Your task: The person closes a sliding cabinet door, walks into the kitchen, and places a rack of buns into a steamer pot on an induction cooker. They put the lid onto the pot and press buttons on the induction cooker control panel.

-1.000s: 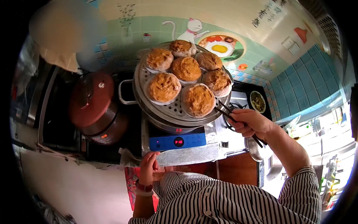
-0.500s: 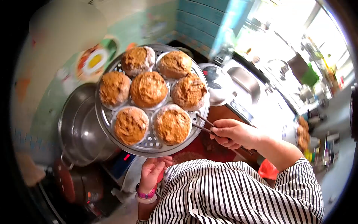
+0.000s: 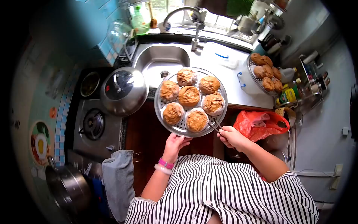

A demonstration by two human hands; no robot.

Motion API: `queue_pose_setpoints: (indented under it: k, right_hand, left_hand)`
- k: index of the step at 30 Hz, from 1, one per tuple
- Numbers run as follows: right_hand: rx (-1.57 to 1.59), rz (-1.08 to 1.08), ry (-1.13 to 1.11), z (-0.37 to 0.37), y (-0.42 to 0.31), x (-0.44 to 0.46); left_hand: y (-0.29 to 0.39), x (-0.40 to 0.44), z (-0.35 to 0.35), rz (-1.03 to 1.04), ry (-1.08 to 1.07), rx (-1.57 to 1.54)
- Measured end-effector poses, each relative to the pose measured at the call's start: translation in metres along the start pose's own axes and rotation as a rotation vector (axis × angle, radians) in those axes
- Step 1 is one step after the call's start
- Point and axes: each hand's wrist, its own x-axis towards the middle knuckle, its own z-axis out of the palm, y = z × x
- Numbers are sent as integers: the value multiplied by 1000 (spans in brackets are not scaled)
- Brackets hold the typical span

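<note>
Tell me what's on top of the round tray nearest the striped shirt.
Seven brown buns sit on the round tray: one central, six around it. The tray's holed metal shows between them. The buns' undersides, and the patches of tray beneath, are covered.

Kitchen, apparently domestic. Steel sink, one, with curved tap; gas burner; pale worktop; steel pot; green bottle by window; blue wall tiles; fried-egg wall picture.
</note>
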Motion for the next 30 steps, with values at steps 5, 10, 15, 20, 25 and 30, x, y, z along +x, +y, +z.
queue_pose_setpoints:
  k: [5, 10, 15, 20, 25, 30]
  right_hand:
    - [159, -19, 88, 12, 18, 50]
    - [195, 10, 154, -20, 3, 53]
    - [383, 58, 74, -27, -10, 42]
    - [448, 129, 1, -44, -37, -15]
    - [433, 28, -62, -70, -54, -115]
    - [675, -311, 190, -137, -55, -205]
  left_hand:
    - [6, 61, -29, -52, -66, -3]
    - [11, 99, -1, -136, -57, 5]
    - [29, 105, 16, -196, 6, 24]
    - [62, 103, 34, -166, 65, 61]
    - [96, 109, 42, -223, 68, 138]
    - [146, 86, 93, -574, 45, 357]
